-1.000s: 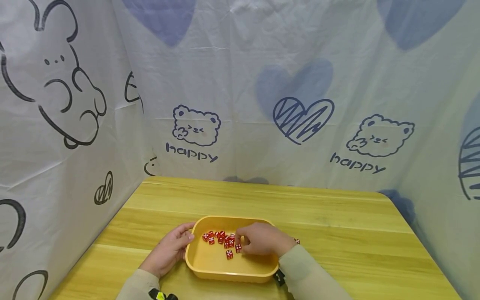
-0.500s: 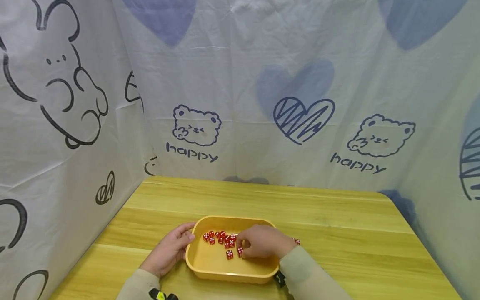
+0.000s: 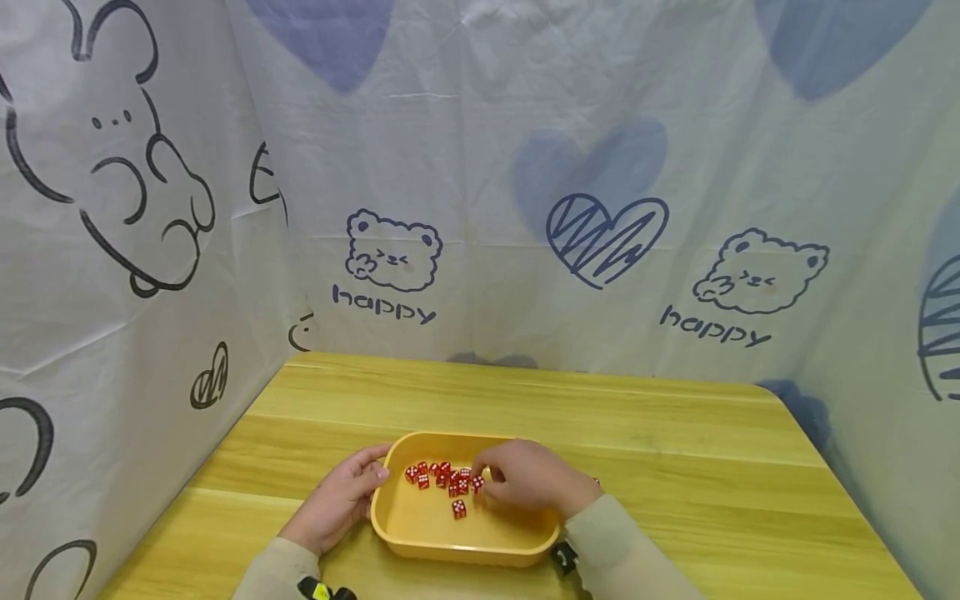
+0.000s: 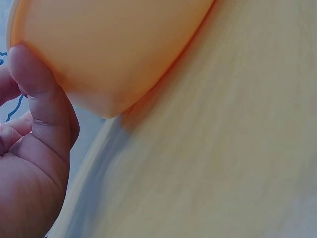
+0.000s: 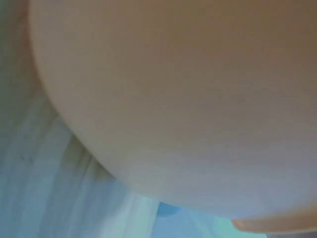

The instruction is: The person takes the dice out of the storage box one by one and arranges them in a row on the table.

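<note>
A yellow plastic bin [image 3: 465,550] stands on the table in the head view, with several red dice [image 3: 442,477] clustered toward its far left side. One more red die [image 3: 459,509] lies by itself nearer the front. My left hand [image 3: 341,498] grips the bin's left end, its thumb [image 4: 37,74] against the wall in the left wrist view. Inside the bin, my right hand [image 3: 528,475] pinches a red die [image 3: 477,484] beside the cluster, partly covered by the fingers. The bin's outer wall [image 5: 173,109] fills most of the right wrist view.
The wooden table [image 3: 675,450] stretches behind and to the right of the bin. Another red die [image 3: 597,482] barely shows past my right wrist. A printed cloth [image 3: 465,150] hangs along the back and both sides.
My right hand and the pinched die first shift slightly toward me, then move back up to the edge of the dice cluster. The left hand and the bin stay in place.
</note>
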### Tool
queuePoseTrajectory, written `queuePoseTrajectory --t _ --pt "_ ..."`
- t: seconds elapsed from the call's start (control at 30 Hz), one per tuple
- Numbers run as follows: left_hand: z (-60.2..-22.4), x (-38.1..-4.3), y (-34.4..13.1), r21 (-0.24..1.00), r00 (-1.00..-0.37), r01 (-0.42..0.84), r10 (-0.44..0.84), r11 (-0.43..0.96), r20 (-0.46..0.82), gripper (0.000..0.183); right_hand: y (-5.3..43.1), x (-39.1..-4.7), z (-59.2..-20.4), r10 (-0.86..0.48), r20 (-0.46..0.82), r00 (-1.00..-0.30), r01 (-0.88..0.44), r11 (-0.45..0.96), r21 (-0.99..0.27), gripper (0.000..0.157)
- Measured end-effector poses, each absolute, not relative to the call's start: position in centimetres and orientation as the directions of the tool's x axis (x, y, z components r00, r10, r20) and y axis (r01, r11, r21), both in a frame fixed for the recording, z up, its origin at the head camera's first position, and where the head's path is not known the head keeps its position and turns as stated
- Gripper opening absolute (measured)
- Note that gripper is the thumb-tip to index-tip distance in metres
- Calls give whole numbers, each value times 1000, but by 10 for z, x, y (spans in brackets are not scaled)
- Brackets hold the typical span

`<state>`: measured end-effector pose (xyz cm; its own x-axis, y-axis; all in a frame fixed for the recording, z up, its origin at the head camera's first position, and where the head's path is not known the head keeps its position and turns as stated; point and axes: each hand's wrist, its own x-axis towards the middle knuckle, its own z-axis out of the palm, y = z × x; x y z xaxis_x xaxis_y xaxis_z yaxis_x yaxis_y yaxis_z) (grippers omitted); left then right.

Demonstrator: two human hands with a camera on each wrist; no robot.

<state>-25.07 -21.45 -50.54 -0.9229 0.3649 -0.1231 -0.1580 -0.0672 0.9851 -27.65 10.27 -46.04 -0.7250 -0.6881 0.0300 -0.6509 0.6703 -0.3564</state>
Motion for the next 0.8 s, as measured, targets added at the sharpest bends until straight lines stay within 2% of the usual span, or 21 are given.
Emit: queuePoseTrajectory --t 0.8 --pt "-509 -253 -215 986 -924 -151 363 -65 -118 57 147 -269 -437 -568 91 -818 -550 724 -416 16"
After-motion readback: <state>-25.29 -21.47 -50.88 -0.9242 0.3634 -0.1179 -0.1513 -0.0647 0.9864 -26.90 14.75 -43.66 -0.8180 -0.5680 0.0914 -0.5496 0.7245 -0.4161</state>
